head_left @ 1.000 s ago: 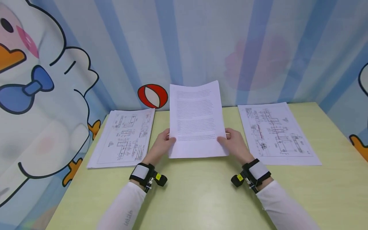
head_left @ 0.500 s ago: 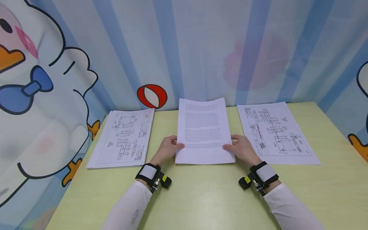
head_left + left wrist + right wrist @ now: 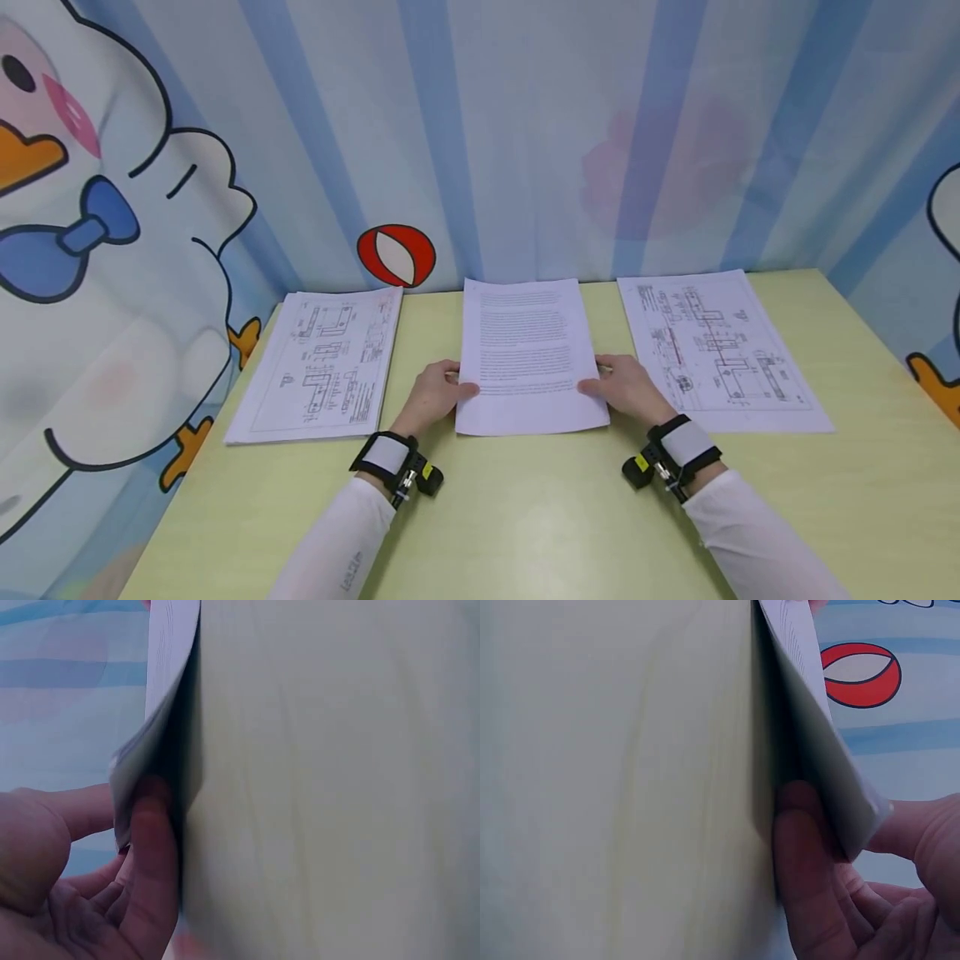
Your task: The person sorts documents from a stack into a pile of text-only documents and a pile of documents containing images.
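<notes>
Between the two hands, a printed stack of paper [image 3: 528, 342] covered in lines of text lies low over the table. My left hand [image 3: 433, 396] pinches its left edge, thumb on top and fingers beneath. On the opposite edge my right hand [image 3: 630, 388] pinches the same way. The left wrist view shows the near corner of the paper [image 3: 142, 754] lifted off the tabletop, with fingers tucked under it. In the right wrist view the other near corner of the paper [image 3: 840, 787] is raised too, over the bent fingers.
A pile of technical drawings [image 3: 318, 367] sits on the left of the pale yellow-green table [image 3: 540, 517]. Another drawing sheet [image 3: 723, 350] lies to the right. Behind the table hangs a blue striped curtain [image 3: 517, 125] with cartoon prints.
Both hands have lowered the stack of paper from a tilted, raised position down toward the table, shifting it slightly right. The drawings on either side have stayed put.
</notes>
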Available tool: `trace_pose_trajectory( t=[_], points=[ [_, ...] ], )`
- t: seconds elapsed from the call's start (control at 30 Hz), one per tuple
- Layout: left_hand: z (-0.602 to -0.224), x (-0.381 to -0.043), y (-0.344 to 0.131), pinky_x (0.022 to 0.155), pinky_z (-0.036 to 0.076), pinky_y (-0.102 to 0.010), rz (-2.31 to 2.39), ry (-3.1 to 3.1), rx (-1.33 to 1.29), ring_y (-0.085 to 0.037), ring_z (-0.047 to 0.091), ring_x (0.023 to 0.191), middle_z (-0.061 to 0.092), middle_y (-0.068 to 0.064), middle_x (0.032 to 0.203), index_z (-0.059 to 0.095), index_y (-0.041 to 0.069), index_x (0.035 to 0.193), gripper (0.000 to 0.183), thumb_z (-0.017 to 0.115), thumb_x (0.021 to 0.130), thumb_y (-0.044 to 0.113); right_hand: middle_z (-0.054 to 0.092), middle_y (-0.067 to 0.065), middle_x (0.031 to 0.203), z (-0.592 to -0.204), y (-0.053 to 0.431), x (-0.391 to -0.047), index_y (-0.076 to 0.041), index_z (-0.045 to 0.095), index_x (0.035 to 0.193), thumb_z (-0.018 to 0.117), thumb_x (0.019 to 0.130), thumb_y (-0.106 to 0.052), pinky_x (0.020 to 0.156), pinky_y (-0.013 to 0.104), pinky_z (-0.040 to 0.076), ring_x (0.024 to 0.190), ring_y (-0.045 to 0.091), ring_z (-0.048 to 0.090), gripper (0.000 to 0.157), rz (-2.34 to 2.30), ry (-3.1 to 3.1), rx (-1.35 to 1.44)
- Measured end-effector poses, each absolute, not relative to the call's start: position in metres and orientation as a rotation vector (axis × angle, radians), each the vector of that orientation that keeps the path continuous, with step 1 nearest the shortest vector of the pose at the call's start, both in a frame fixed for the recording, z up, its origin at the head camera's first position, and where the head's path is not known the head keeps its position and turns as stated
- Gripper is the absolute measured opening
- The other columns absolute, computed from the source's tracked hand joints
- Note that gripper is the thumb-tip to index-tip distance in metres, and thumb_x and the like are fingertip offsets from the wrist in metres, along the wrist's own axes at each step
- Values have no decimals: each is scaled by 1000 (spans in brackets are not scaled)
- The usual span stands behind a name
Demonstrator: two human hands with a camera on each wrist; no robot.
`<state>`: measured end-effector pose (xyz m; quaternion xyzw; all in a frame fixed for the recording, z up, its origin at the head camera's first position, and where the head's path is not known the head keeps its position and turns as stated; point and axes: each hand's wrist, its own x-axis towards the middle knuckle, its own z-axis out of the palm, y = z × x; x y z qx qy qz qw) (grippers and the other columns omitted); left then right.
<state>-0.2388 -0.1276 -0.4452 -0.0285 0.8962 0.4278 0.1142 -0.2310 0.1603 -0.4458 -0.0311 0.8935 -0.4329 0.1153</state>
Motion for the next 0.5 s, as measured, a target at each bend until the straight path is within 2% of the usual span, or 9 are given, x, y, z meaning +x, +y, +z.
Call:
trace_pose_trajectory(
  t=[0.1,0.2,0.4,0.5],
  points=[
    [-445,-238,-130,53,44,-26,1245,2635,-87,-19,57,64,61,-9,84,49,5,124,48,66,82,22,65,16,86,-446,159,-233,6,40,132,61,86,-22,55,27,38,65,18,52,58,-1243,2633,-108],
    [-444,-238,-131,52,44,-26,1233,2649,-90,-19,57,62,61,-9,82,49,5,124,50,67,81,23,64,10,73,-445,158,-235,5,42,131,61,85,-22,52,27,35,58,18,49,57,-1233,2638,-123],
    [-442,-237,-134,49,44,-27,1211,2666,-122,-19,57,57,62,-8,78,50,6,123,51,68,79,23,63,11,80,-444,157,-236,4,43,130,63,83,-25,51,27,37,61,18,50,60,-1140,2680,-119],
    [-442,-237,-135,47,43,-26,1189,2672,-132,-18,57,54,63,-8,75,50,6,123,50,68,79,23,61,11,77,-443,157,-236,4,43,130,63,82,-26,49,28,37,58,18,50,60,-1096,2700,-120]
  ],
)
